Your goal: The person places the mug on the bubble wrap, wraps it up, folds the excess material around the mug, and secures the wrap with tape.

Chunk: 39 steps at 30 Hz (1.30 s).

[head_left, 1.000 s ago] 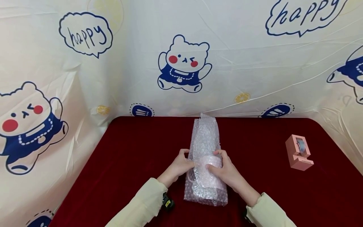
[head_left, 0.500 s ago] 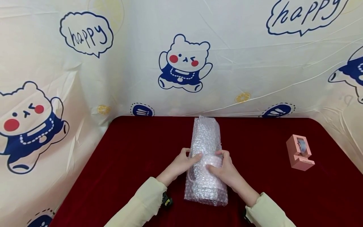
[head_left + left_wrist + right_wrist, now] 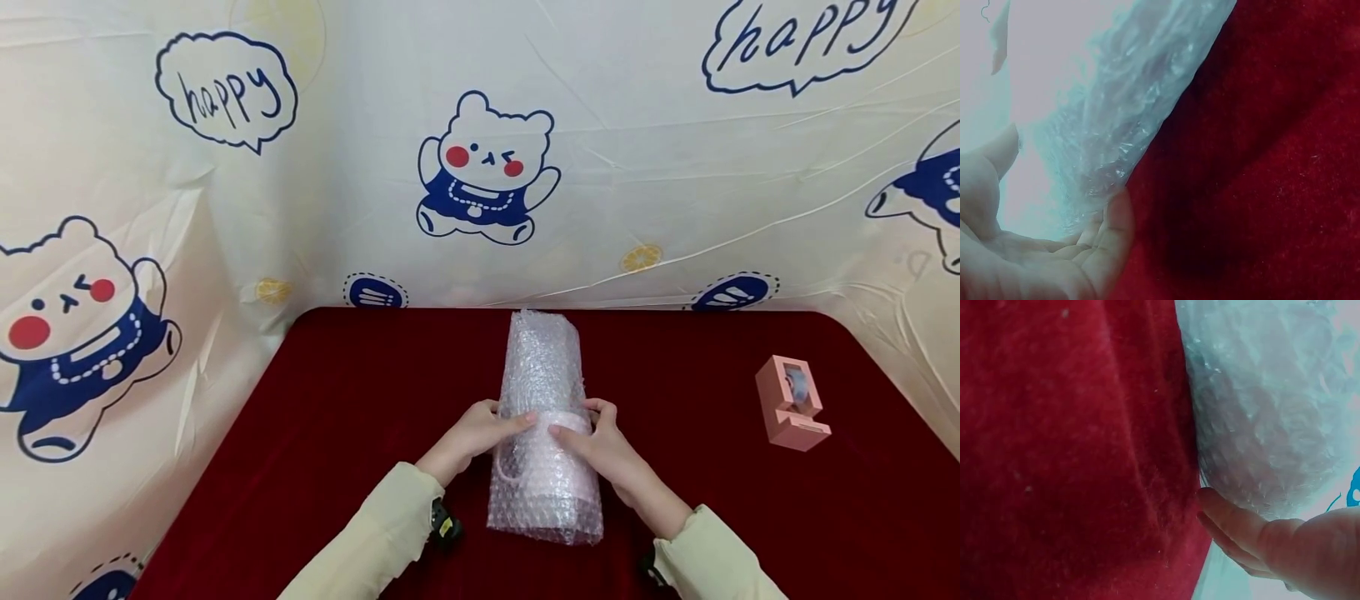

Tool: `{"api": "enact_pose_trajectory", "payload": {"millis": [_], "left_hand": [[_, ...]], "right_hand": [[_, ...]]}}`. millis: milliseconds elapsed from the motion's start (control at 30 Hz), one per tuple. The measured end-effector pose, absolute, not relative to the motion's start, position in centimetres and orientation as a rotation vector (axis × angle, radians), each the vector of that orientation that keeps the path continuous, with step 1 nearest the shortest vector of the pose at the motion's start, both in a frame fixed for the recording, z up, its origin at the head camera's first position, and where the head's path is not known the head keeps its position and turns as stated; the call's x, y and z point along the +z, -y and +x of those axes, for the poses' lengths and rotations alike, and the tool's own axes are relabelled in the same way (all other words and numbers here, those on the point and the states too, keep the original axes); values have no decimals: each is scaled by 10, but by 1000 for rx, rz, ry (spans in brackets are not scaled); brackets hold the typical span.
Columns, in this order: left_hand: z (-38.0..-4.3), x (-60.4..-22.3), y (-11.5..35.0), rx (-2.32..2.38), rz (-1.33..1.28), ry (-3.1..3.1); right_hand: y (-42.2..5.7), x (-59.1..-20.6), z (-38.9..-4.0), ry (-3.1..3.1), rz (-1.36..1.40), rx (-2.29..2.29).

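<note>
A pale pink mug (image 3: pixel 558 471) lies inside clear bubble wrap (image 3: pixel 542 358), its handle (image 3: pixel 508 467) showing through on the left. The wrap forms a long sleeve stretching away toward the back of the table. My left hand (image 3: pixel 472 435) grips the left side of the bundle, thumb on top over the mug's far end. In the left wrist view its fingers (image 3: pixel 1116 231) curl round the edge of the wrap. From the right, my right hand (image 3: pixel 613 454) holds the bundle, thumb on top and fingers (image 3: pixel 1235 525) along the right side.
A pink tape dispenser (image 3: pixel 793 404) with a roll of tape stands on the right of the dark red tablecloth (image 3: pixel 360 383). Behind the table hangs a white printed curtain (image 3: pixel 630 150). Each wrist wears a dark band, the left one (image 3: pixel 444 523) plainly visible.
The left thumb has moved right onto the top of the wrap. The wrap's far end lies smoother and slightly nearer. The right hand has shifted a little to the right.
</note>
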State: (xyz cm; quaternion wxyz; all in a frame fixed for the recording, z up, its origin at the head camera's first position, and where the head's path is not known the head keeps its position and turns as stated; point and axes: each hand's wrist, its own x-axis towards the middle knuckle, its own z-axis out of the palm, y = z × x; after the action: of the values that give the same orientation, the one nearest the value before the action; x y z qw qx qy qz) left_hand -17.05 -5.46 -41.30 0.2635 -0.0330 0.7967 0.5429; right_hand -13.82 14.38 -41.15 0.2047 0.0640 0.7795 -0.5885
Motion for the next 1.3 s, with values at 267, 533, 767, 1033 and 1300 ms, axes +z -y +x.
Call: {"api": "enact_pose_trajectory", "payload": {"millis": [267, 533, 767, 1033, 1300], "left_hand": [[-176, -416, 58, 1469, -88, -2105], [-187, -420, 66, 1427, -73, -2009], [-188, -420, 67, 1397, -54, -1998], [-184, -420, 63, 1454, -58, -2037], [-178, -414, 58, 1472, -88, -2058]], "right_hand": [[-153, -417, -145, -1976, 310, -1793], [-157, -425, -152, -1967, 291, -1738], [-159, -420, -155, -2014, 193, -1588], [-157, -419, -153, -1995, 161, -1571], [-161, -422, -152, -1912, 70, -1623]]}}
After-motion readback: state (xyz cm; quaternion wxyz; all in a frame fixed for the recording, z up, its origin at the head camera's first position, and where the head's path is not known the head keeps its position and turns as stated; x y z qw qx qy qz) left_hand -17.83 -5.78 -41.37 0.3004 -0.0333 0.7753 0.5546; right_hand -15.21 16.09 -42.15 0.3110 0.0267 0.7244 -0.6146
